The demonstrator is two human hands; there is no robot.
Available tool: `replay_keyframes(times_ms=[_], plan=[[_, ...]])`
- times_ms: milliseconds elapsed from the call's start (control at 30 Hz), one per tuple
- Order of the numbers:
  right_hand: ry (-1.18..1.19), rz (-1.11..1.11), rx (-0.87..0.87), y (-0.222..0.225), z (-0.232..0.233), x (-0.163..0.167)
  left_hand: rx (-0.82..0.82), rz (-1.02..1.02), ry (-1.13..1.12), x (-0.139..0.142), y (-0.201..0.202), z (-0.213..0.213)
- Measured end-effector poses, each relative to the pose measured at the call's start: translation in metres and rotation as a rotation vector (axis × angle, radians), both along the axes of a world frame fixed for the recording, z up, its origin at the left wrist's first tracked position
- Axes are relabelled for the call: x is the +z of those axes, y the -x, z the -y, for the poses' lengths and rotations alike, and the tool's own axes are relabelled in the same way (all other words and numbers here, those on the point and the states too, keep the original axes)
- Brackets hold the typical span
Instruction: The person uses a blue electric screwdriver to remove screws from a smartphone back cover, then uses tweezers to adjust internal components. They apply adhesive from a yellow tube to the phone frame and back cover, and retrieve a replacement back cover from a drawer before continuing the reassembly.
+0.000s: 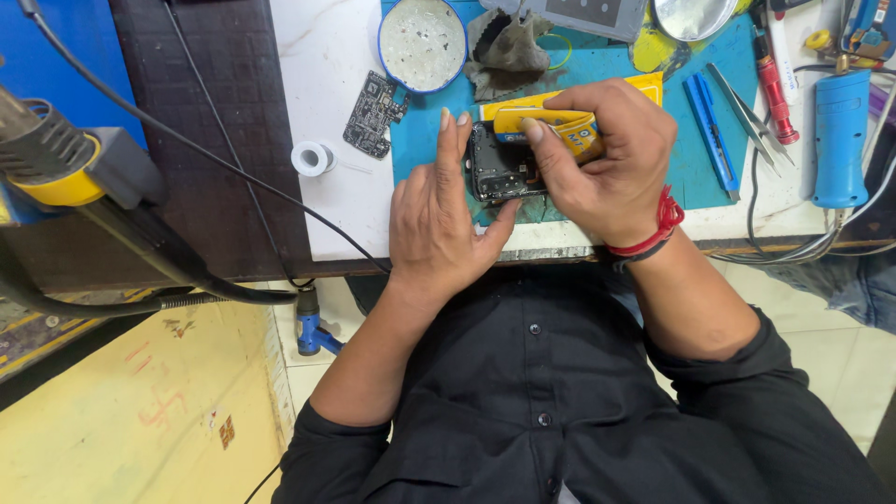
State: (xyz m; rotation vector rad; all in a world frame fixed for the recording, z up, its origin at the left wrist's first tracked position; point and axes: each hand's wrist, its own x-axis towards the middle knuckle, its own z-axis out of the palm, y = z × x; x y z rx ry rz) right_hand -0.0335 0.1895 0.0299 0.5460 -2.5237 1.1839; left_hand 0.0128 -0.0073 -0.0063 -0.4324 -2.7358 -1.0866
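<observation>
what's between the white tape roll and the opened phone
A loose dark circuit board lies between the tape roll and opened phone, seen in the head view.

Left hand [439, 219] steadies opened phone [499, 168]; right hand [607, 159] grips yellow tube [551, 126].

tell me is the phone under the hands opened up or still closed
Opened up: the phone shows bare dark internals, with no cover over them, beside the left hand.

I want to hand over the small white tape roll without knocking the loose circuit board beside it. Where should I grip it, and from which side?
Pinch the white tape roll across its outer rim from above: it seems to lie flat, hole up. Come from its left, since the loose circuit board lies close on its upper right.
</observation>
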Motion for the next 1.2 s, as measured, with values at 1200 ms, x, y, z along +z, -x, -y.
replay_keyframes(times_ms=[1200], plan=[[-0.040, -0.018, -0.071, -0.007, -0.024, 0.004, -0.002, -0.016, 0.020, 0.001, 0.001, -0.001]])
